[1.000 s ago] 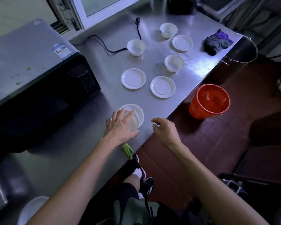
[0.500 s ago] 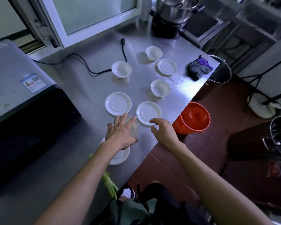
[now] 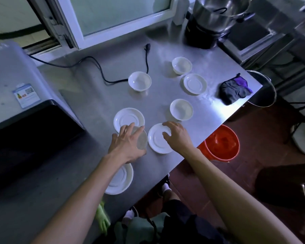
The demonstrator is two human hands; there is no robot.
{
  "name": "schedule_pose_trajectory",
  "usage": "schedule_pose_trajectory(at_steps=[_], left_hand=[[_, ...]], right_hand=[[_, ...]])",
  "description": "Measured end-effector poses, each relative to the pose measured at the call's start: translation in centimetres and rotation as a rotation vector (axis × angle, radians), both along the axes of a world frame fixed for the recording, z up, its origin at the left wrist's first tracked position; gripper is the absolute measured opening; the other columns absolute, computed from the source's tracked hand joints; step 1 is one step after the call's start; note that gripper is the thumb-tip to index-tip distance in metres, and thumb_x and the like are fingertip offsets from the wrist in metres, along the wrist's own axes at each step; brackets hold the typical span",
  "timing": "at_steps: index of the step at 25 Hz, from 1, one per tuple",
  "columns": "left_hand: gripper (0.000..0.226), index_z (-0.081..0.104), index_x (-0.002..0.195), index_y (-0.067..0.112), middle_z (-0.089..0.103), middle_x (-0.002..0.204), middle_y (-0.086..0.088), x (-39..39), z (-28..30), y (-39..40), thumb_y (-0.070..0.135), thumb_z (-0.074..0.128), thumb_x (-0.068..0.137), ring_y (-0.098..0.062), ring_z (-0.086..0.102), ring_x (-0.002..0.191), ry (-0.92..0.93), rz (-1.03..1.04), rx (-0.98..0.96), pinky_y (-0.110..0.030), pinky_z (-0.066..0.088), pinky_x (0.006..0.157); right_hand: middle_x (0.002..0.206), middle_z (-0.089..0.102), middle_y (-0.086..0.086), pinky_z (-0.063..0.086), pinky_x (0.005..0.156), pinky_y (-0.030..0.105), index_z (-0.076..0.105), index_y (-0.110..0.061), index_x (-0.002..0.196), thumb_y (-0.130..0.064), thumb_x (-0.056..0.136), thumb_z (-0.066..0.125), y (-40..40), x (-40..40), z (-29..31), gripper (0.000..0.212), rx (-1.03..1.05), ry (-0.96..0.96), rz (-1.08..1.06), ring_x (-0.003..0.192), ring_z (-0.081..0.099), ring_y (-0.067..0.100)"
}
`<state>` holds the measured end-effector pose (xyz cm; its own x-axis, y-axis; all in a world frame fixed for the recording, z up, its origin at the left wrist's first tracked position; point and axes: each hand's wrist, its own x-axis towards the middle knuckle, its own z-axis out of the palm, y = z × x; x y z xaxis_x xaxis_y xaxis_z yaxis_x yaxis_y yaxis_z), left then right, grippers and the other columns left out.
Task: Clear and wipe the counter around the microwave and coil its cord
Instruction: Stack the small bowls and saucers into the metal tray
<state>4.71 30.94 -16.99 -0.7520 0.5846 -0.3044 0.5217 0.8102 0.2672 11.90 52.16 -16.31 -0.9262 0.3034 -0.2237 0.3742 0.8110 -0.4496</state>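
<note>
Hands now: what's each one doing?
Left hand: closed on a small bowl.
Right hand: open, fingers on a saucer.

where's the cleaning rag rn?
Head view, far right: the dark rag lies at the counter's right corner, right of the far saucer, above the orange bucket.

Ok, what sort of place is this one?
Probably a commercial or canteen kitchen: a steel counter, a large stockpot on a burner, a microwave, and many white saucers and bowls laid out.
</note>
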Motion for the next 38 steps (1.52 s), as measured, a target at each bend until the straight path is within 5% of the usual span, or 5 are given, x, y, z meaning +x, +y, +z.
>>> schedule_pose_trajectory(at_steps=[7, 17, 27, 38], left_hand=[[0.094, 0.013, 0.15, 0.044, 0.011, 0.16, 0.004, -1.7, 0.0, 9.0, 0.068, 0.05, 0.068, -0.023, 0.011, 0.145, -0.051, 0.06, -0.127, -0.053, 0.033, 0.104], [0.091, 0.012, 0.151, 0.043, 0.011, 0.16, 0.003, -2.1, -0.3, 15.3, 0.068, 0.051, 0.072, -0.023, 0.013, 0.144, -0.058, 0.151, -0.21, -0.054, 0.032, 0.106], [0.093, 0.015, 0.15, 0.042, 0.012, 0.159, 0.003, 0.7, -0.4, 12.2, 0.065, 0.051, 0.068, -0.024, 0.015, 0.141, -0.045, 0.334, -0.187, -0.052, 0.039, 0.101], [0.092, 0.019, 0.15, 0.04, 0.013, 0.161, 0.0, 14.2, 2.3, -3.0, 0.068, 0.06, 0.072, -0.03, 0.018, 0.144, 0.062, 0.678, -0.145, -0.06, 0.028, 0.109]], right_hand=[[0.153, 0.042, 0.003, 0.029, 0.101, 0.042, 0.053, -0.022, 0.138, -0.024, 0.092, 0.063, 9.9, -3.9, -2.9, 0.047, 0.101, 0.023, 0.156, 0.139, 0.036, 0.028], [0.166, -0.001, 0.007, 0.012, 0.116, 0.052, 0.017, -0.034, 0.153, -0.063, 0.082, 0.062, 14.4, -7.7, -6.2, 0.089, 0.172, -0.142, 0.341, 0.152, -0.004, 0.034], [0.161, 0.014, 0.006, 0.025, 0.11, 0.051, 0.024, -0.034, 0.15, -0.064, 0.077, 0.066, 12.0, -8.1, -5.8, 0.089, 0.159, -0.049, 0.422, 0.146, 0.012, 0.034], [0.161, 0.017, 0.006, 0.032, 0.105, 0.053, 0.026, -0.035, 0.149, -0.066, 0.075, 0.066, -4.3, -0.7, -1.9, 0.09, 0.184, 0.129, 0.829, 0.146, 0.017, 0.034]])
